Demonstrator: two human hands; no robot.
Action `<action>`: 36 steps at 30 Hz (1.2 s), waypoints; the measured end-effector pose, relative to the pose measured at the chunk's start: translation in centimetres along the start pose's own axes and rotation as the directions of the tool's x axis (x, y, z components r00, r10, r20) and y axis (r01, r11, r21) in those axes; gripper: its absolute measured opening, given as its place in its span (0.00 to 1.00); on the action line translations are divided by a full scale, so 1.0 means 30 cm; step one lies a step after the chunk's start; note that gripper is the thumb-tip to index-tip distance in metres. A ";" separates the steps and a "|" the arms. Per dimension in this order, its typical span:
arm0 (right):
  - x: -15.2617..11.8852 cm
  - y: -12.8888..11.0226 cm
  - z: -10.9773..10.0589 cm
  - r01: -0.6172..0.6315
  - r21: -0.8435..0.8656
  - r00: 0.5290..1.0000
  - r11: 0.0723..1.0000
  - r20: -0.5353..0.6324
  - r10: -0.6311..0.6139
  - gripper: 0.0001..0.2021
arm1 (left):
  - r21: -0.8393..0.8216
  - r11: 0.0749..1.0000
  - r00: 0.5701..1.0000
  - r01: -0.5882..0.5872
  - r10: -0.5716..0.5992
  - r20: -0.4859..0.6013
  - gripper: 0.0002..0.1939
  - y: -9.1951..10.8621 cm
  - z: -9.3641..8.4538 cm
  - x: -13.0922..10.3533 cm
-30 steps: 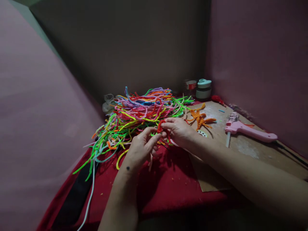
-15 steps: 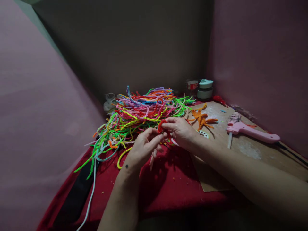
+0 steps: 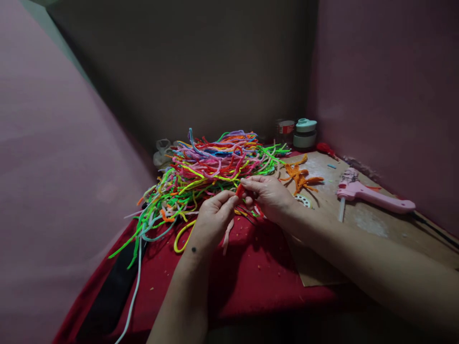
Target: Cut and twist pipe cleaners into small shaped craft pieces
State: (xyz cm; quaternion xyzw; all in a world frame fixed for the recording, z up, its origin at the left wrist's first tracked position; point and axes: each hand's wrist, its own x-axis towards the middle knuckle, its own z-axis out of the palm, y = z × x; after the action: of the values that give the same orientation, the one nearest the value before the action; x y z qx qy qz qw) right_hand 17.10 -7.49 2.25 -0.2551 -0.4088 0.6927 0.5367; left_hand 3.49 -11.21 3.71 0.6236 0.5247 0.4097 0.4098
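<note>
Fingers (image 3: 223, 197) of the left hand (image 3: 211, 220) and right hand (image 3: 272, 196) pinch a red pipe cleaner (image 3: 240, 191) from opposite sides, probably for control, between the heap (image 3: 215, 162) and the front edge of the table (image 3: 258, 282); the glue gun (image 3: 376, 196) lies near the right edge of the board (image 3: 398, 239), likely sparing the cloth.

the small piece (image 3: 240, 191) is red — cloth (image 3: 251, 291) crimson, glue gun (image 3: 376, 195) pink, fuzzy stems (image 3: 211, 165) multicoloured.
</note>
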 end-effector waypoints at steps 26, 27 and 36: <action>-0.015 0.000 -0.004 -0.052 -0.156 0.963 0.986 0.253 0.091 0.07 | -0.137 0.989 0.985 -0.055 0.032 -0.167 0.07 0.027 -0.019 -0.010; -0.018 -0.003 0.003 -0.036 -0.139 0.971 0.990 0.230 0.068 0.07 | -0.139 0.989 0.986 -0.055 0.032 -0.166 0.07 0.028 -0.018 -0.011; -0.042 -0.011 0.032 0.282 -0.289 0.959 0.915 0.072 -0.273 0.05 | -0.092 0.994 0.992 -0.053 0.042 -0.116 0.07 0.029 0.011 -0.026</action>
State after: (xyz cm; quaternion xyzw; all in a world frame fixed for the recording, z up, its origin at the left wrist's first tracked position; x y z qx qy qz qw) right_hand 16.88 -8.93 2.94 -0.2617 -0.5482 0.5439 0.5789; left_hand 3.98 -12.09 4.35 0.5911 0.5122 0.4790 0.3985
